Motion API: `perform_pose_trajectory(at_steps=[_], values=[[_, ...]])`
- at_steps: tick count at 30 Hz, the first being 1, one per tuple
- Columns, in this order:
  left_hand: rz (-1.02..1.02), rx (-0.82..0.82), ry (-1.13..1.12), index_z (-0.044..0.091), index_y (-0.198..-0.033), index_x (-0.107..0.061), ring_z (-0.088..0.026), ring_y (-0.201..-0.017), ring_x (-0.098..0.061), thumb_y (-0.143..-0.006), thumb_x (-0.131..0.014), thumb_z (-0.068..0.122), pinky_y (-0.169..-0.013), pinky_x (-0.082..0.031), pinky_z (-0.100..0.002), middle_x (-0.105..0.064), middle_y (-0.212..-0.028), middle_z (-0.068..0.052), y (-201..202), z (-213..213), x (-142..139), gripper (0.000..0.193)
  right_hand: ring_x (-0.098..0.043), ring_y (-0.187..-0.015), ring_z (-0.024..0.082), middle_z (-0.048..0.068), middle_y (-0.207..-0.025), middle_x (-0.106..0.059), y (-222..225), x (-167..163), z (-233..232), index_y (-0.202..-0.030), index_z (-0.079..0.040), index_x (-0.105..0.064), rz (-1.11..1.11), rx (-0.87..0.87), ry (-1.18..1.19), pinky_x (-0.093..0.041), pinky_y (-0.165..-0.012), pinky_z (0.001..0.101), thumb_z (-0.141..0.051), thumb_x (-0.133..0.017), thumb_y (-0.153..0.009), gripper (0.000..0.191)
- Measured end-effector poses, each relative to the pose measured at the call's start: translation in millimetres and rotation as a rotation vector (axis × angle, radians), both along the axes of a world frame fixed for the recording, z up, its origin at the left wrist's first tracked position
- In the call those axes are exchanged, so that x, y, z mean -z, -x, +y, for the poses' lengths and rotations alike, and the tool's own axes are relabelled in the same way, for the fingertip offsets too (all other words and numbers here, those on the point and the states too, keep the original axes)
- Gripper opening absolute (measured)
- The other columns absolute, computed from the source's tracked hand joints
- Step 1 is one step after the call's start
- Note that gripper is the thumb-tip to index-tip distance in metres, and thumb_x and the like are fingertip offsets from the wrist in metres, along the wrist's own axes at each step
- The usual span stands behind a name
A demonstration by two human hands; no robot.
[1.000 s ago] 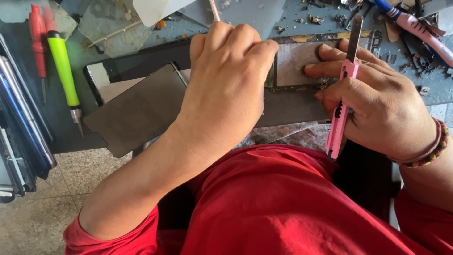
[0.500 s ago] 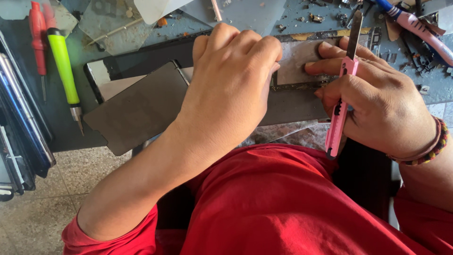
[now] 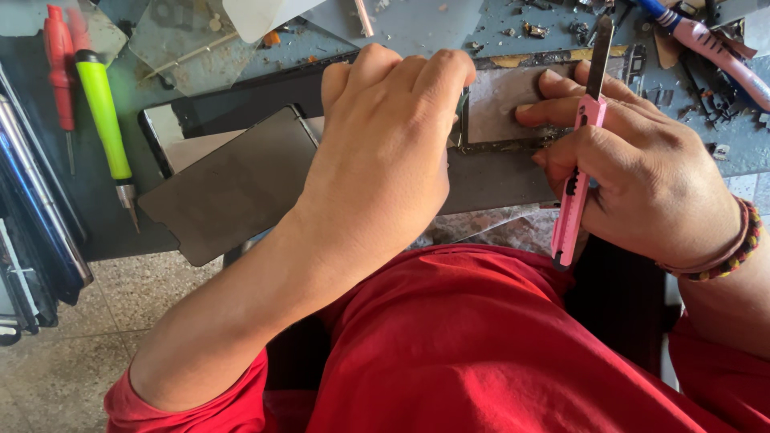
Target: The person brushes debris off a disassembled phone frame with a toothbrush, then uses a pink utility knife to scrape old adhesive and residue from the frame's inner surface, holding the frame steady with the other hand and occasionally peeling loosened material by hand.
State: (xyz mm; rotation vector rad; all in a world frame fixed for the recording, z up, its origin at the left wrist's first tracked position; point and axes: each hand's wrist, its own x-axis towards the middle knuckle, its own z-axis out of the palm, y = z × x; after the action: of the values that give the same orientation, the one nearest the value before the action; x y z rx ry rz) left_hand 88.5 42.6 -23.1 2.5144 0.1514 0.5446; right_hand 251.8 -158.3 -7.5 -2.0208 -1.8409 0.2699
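My left hand (image 3: 391, 144) is curled over the middle of a flat opened device frame (image 3: 504, 112) lying on the blue work mat, fingers pressing its top edge. My right hand (image 3: 642, 176) holds a pink utility knife (image 3: 579, 160) with its blade pointing away from me, while its fingertips rest on the frame's grey inner plate. A dark thin panel (image 3: 228, 188) lies to the left, partly over a phone body (image 3: 172, 128). What lies under my left palm is hidden.
A green-handled screwdriver (image 3: 106, 120) and a red one (image 3: 58, 64) lie at the left. Pink-handled pliers (image 3: 714, 52) and small scattered parts sit at the far right. Stacked phones (image 3: 32, 224) lean at the left edge. Clear glass sheets (image 3: 180, 36) rest at the back.
My left hand has shifted slightly left and down over the frame. The right hand and knife have barely moved.
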Motion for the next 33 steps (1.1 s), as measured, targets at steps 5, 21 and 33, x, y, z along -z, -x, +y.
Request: perform_pose_trajectory(at_steps=[5, 21, 33], values=[[0.006, -0.009, -0.023, 0.006, -0.123, -0.058, -0.024, -0.099, -0.057, -0.100, -0.067, -0.002, -0.090, -0.037, -0.042, -0.068, -0.097, -0.004, 1.0, -0.9, -3.8, 0.026, -0.058, -0.135, 0.036, 0.015, -0.123, -0.071, 0.5, 0.0, 0.7, -0.082, -0.004, -0.059, -0.004, -0.008, -0.007, -0.053, -0.109, 0.0482, 0.001, -0.081, -0.073, 0.024], [0.097, -0.007, -0.046, 0.013, -0.152, -0.054, -0.021, -0.096, -0.054, -0.100, -0.070, 0.003, -0.089, -0.032, -0.042, -0.063, -0.087, 0.002, 5.3, -7.5, -12.6, 0.056, -0.056, -0.138, 0.035, 0.014, -0.125, -0.070, 1.5, 0.3, -0.4, -0.085, -0.003, -0.061, -0.019, 0.000, -0.001, -0.051, -0.111, 0.0477, 0.000, -0.082, -0.074, 0.023], [0.069, -0.019, -0.144, 0.005, -0.140, -0.067, -0.021, -0.108, -0.055, -0.104, -0.069, 0.011, -0.094, -0.034, -0.044, -0.066, -0.098, -0.001, 12.8, -12.3, -8.8, 0.036, -0.061, -0.133, 0.035, 0.013, -0.118, -0.072, -6.7, -2.2, 2.8, -0.080, -0.007, -0.060, 0.012, -0.045, -0.023, -0.052, -0.110, 0.0472, -0.011, -0.088, -0.073, 0.030]])
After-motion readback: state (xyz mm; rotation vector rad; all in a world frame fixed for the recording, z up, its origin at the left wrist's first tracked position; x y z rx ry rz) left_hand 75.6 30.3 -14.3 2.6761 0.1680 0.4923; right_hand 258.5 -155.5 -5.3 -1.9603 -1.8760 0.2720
